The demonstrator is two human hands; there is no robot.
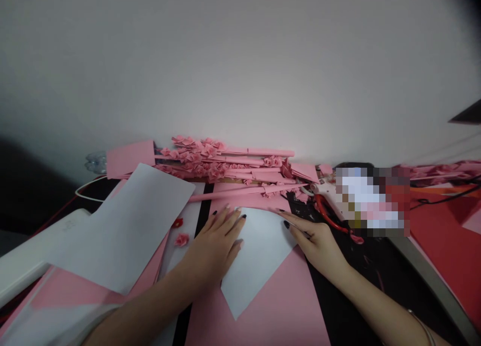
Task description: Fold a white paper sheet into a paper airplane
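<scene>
A white piece of paper [259,266] with pointed corners lies on a long pink sheet [278,311] in front of me. My left hand [214,241] rests flat over the paper's left side, fingers stretched out and spread. At its upper right edge, my right hand [319,241] has the thumb on the paper and the index finger along the edge, holding it there. A dark sliver shows between these fingers; I cannot make out what it is. Left of my left hand lie a small pink paper flower [181,240] and a red one [177,223].
Pink paper flowers on stems [210,158] are piled along the wall. A larger white sheet [131,226] covers pink paper at left, beside a white device [41,256]. Red-handled scissors [326,213], a blurred-out object [372,201] and red sheets [447,246] are at right.
</scene>
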